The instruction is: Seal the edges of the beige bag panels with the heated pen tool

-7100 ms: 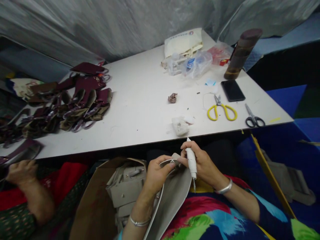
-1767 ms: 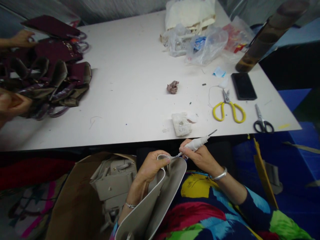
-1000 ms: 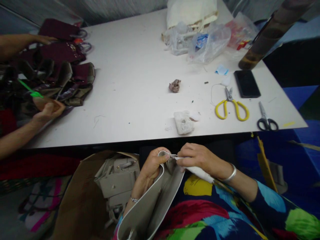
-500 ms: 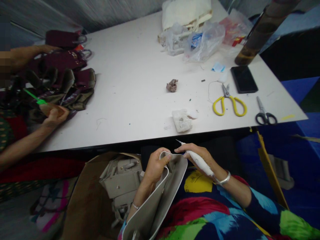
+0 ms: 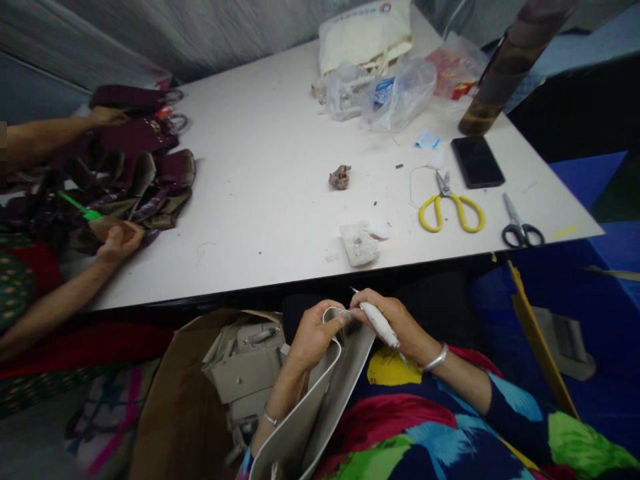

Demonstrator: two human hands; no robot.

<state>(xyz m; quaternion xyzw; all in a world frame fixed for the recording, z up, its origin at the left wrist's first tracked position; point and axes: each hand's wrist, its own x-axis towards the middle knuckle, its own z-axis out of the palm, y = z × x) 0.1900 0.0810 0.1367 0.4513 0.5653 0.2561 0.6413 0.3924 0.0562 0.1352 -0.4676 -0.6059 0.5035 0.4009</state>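
Observation:
My left hand point(image 5: 311, 335) pinches the top edge of a grey bag piece point(image 5: 320, 407) that lies across my lap below the table edge. My right hand point(image 5: 395, 323) is closed round a white pen-like tool point(image 5: 376, 321); its thin metal tip points up and left, beside the bag's edge and my left fingertips. Both wrists carry silver bangles. A brown cardboard box point(image 5: 170, 400) holding several grey bags point(image 5: 245, 370) stands just left of my left arm.
On the white table point(image 5: 270, 200): a white lump point(image 5: 359, 243), a brown wad point(image 5: 340, 177), yellow scissors point(image 5: 450, 210), black scissors point(image 5: 520, 227), a phone point(image 5: 477, 162), a brown bottle point(image 5: 500, 73), plastic bags point(image 5: 395, 93). Another person's hands point(image 5: 117, 240) work at maroon bags point(image 5: 135, 173) on the left.
My right hand has turned the white tool several ways and now holds it tip up-left against the bag edge. The person on the left has reached into the maroon bags.

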